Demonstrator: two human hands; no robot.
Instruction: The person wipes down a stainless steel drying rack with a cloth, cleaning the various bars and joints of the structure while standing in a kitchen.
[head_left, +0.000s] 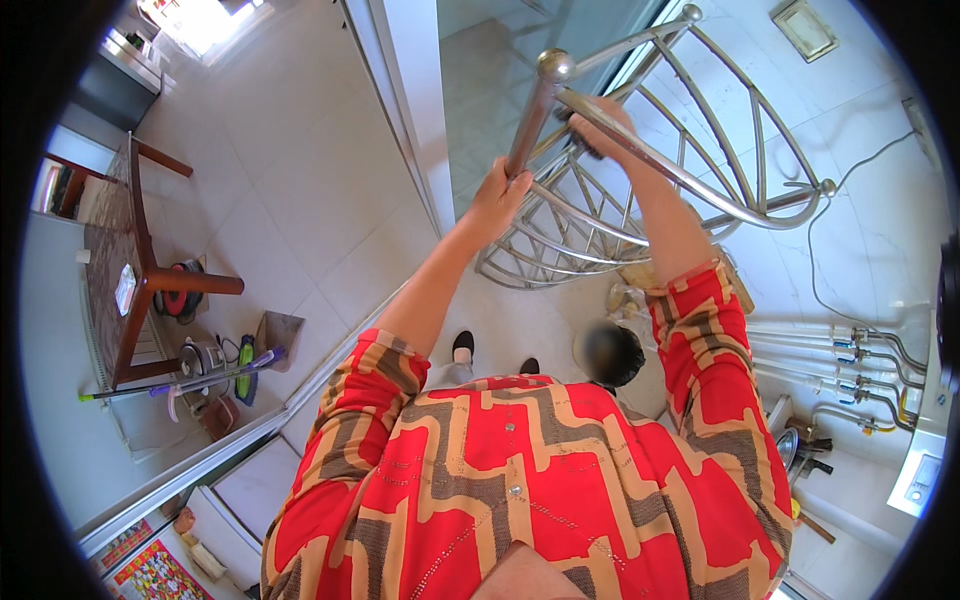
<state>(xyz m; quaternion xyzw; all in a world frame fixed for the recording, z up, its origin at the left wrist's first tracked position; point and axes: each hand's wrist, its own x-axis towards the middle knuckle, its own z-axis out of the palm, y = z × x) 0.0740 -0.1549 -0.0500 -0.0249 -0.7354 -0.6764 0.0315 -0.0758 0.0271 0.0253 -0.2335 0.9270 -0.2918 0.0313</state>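
Note:
A tall stainless-steel rack (660, 169) with round ball caps and several curved, barred tiers stands before me. My left hand (506, 196) is wrapped around one of its upright posts (533, 124), below the ball cap. Inside the top tier, my right hand (606, 129) grips a small dark item (583, 136) close to the rear bars. That item looks like a scrubbing pad or cloth, but fingers and blur hide most of it. The front curved rail of the top tier crosses in front of my right wrist.
A black-lined bin (621, 355) stands near my feet. White pipes with blue valves (844, 352) run along the right wall, beneath a hanging cable (814, 247). A sliding-door frame (405, 97) stands at left, with a wooden table (142, 281) and mops (217, 375) beyond.

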